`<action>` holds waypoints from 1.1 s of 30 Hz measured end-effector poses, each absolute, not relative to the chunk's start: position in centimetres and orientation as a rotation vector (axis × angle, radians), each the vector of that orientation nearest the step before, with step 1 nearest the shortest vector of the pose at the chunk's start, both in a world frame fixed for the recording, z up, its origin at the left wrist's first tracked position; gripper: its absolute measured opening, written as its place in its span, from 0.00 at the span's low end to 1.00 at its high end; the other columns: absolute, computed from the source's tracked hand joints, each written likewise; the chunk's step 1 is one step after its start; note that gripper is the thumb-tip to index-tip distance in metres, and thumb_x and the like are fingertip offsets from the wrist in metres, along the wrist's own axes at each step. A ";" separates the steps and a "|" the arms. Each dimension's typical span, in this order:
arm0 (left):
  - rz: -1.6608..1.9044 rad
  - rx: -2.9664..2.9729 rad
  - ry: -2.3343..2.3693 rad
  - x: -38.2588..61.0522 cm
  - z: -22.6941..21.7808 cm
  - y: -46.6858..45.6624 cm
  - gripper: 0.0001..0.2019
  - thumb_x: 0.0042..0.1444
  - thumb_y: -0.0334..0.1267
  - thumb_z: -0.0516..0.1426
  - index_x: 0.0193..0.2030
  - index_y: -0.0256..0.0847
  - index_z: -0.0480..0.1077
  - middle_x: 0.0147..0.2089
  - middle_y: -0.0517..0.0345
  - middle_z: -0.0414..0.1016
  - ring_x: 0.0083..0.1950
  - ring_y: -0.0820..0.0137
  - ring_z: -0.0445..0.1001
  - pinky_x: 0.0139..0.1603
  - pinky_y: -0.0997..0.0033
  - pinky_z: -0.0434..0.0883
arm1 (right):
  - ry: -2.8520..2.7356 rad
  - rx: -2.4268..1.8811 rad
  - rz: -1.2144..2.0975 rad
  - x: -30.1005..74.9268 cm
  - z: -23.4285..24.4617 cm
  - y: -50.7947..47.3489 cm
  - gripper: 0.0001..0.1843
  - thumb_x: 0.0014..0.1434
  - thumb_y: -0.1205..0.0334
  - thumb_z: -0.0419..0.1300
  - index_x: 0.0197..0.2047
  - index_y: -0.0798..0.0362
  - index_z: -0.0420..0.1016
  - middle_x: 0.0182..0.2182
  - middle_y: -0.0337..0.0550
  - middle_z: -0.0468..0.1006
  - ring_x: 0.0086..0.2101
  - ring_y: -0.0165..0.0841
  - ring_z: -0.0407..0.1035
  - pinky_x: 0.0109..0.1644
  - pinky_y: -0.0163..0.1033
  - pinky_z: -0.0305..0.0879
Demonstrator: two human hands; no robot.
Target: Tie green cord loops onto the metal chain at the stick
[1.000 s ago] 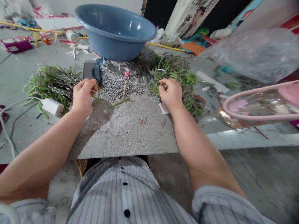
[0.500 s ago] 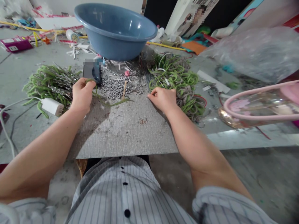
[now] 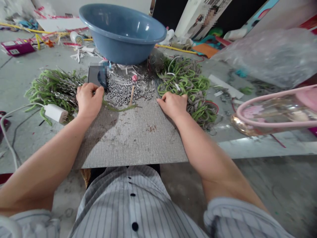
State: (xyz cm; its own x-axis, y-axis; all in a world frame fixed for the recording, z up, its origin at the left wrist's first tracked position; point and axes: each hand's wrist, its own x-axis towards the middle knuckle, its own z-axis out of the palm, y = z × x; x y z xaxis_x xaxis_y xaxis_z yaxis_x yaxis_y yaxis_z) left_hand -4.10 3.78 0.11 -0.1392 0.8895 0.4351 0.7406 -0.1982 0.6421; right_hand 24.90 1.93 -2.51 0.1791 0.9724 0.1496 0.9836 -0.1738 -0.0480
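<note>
My left hand (image 3: pixel 88 100) rests curled on the grey textured board (image 3: pixel 133 138), its fingers closed on a green cord (image 3: pixel 119 108) that trails right across the board. Just beyond it lie several small metal rings (image 3: pixel 123 92) and a thin wooden stick (image 3: pixel 132 93). My right hand (image 3: pixel 173 105) lies on the board's right edge with its fingers pressed together, touching a heap of green and grey cords (image 3: pixel 190 87); what it holds, if anything, is hidden. A second heap of green cords with metal chains (image 3: pixel 53 89) lies left of my left hand.
A blue plastic basin (image 3: pixel 122 31) stands behind the rings. A dark phone (image 3: pixel 97 76) leans in front of it. A white charger (image 3: pixel 55 113) with a cable lies at the left. A pink-rimmed clear container (image 3: pixel 274 114) and a clear plastic bag (image 3: pixel 267 56) sit at the right.
My right hand drew back from the top of the right cord heap to the board's edge. My left hand lowered onto the board with the green cord.
</note>
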 end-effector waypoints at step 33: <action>1.152 2.342 1.232 -1.9 -0.3 0.2 0.11 0.55 0.34 0.52 0.40 0.37 0.75 0.36 0.53 0.74 0.29 0.73 0.68 0.35 0.70 0.68 | -1.002 -1.135 1.669 20.7 -0.1 -1.9 0.06 0.41 0.62 0.64 0.23 0.55 0.72 0.26 0.41 0.77 0.26 0.27 0.71 0.29 0.33 0.70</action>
